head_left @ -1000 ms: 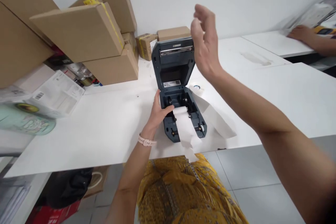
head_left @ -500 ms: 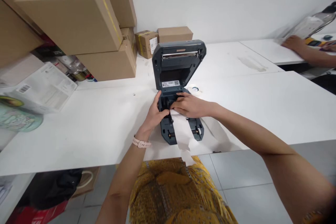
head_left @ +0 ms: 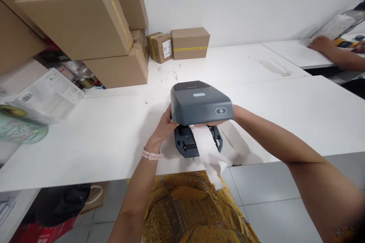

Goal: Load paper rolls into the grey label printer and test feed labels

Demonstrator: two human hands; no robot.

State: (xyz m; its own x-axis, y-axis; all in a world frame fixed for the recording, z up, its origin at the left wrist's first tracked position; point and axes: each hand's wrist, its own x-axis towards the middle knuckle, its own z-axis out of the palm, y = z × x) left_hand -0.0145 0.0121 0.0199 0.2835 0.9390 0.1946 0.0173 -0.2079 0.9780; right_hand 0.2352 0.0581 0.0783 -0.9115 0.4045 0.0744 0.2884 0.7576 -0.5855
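Note:
A dark grey label printer (head_left: 199, 108) stands near the table's front edge, its lid tilted partway down over the base. A white paper strip (head_left: 205, 142) comes out from under the lid, runs over the black roller and hangs past the edge with a torn end. My left hand (head_left: 164, 125) grips the printer's left side, its fingertips partly hidden by the lid. Most of my right hand (head_left: 212, 123) is under the lid; only a sliver of skin shows below the lid's front edge, so its fingers cannot be made out.
Cardboard boxes (head_left: 82, 26) are stacked at the back left, with two smaller boxes (head_left: 190, 43) by the wall. A white carton (head_left: 47, 95) and a green container (head_left: 23, 129) stand at the left. At the far right another person's hand (head_left: 322, 43) touches a clear plastic package (head_left: 336, 26).
The printer's lid has swung from upright down towards me, covering my right hand. The paper strip's loose end has shifted right and further over the edge.

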